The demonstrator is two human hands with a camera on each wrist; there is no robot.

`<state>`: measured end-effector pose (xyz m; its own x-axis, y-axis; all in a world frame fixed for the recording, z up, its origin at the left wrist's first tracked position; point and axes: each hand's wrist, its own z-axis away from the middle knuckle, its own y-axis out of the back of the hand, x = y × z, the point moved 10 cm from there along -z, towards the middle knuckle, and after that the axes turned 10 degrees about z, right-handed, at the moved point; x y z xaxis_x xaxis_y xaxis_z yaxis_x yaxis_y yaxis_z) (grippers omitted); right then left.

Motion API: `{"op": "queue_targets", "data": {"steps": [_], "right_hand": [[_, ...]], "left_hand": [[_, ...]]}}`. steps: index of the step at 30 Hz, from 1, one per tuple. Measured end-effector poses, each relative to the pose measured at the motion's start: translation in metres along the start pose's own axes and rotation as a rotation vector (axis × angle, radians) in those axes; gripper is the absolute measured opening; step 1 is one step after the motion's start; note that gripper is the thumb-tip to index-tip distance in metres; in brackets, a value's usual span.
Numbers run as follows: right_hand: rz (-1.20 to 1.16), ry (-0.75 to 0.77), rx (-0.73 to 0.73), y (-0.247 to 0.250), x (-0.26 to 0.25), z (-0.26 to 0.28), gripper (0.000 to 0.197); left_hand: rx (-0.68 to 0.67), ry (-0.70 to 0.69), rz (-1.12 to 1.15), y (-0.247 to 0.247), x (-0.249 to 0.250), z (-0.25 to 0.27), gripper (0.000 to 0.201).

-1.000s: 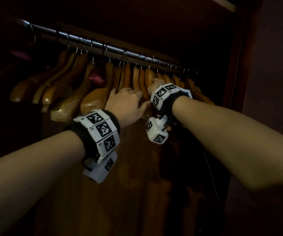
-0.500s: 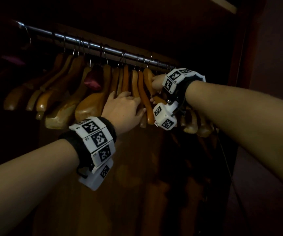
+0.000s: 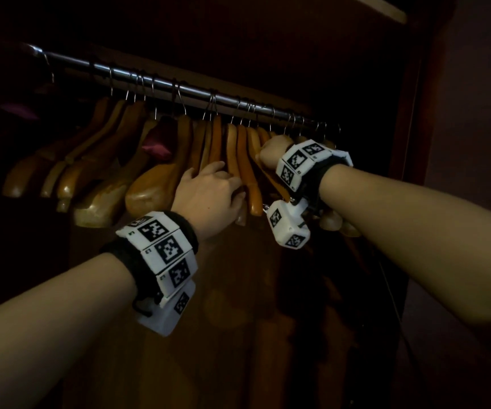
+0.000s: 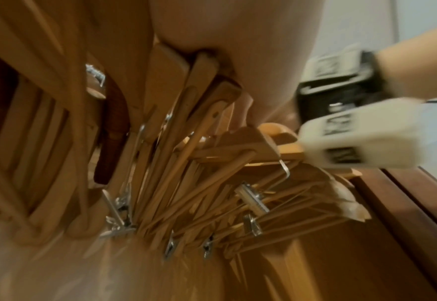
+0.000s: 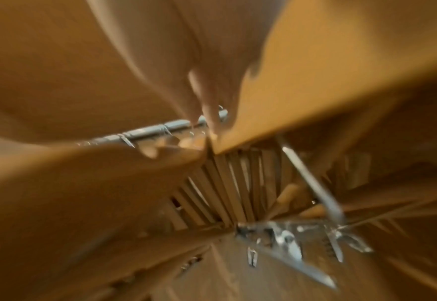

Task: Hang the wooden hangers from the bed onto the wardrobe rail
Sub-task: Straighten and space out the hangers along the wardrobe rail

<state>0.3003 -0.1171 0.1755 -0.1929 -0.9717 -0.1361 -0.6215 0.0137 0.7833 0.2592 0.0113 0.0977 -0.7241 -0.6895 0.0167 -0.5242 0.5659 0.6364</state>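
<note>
We are looking into a dark wardrobe, where a metal rail [image 3: 197, 94] slants from the upper left of the frame down toward the right of centre. A crowded row of wooden hangers [image 3: 247, 169] already hangs from it by wire hooks, and we see none away from the rail. Our left hand [image 3: 209, 196], just below the middle of the frame, rests on the hanger arms with fingers lying fairly straight against the wood, gripping nothing we can make out. Our right hand [image 3: 275, 150], slightly higher and to the right, is pushed in among the hangers near their necks; its fingers are hidden and the wrist view is blurred, so we cannot tell whether it holds one. We judge the risk to be the crowding: pushing the pack sideways could tangle neighbouring hooks or lift one off the rail, dropping a hanger.
</note>
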Motion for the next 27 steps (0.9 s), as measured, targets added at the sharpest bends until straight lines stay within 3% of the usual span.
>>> {"op": "queue_targets", "data": {"steps": [2, 6, 8, 12, 16, 19, 27], "right_hand": [[-0.162, -0.095, 0.078, 0.016, 0.009, 0.013, 0.029], [-0.31, -0.115, 0.404, 0.054, 0.04, 0.047, 0.021], [-0.231, -0.112, 0.366, 0.048, 0.049, 0.058, 0.02], [-0.192, -0.075, 0.09, 0.013, 0.049, 0.059, 0.046], [0.064, -0.016, 0.109, 0.008, 0.036, 0.063, 0.061], [0.189, -0.009, 0.128, 0.0, 0.028, 0.066, 0.056], [0.13, 0.027, 0.223, 0.025, 0.037, 0.059, 0.051]], "left_hand": [[0.017, -0.003, -0.008, 0.001, -0.001, 0.0, 0.035], [0.059, 0.005, 0.031, 0.0, 0.001, 0.005, 0.035], [0.07, 0.021, 0.055, -0.001, 0.001, 0.005, 0.034], [0.061, 0.043, 0.053, -0.003, 0.002, 0.002, 0.035], [0.099, 0.047, 0.071, -0.001, 0.002, 0.006, 0.034], [0.13, 0.037, 0.071, 0.002, -0.002, 0.008, 0.033], [0.183, 0.018, 0.062, 0.004, -0.009, 0.013, 0.033]]}}
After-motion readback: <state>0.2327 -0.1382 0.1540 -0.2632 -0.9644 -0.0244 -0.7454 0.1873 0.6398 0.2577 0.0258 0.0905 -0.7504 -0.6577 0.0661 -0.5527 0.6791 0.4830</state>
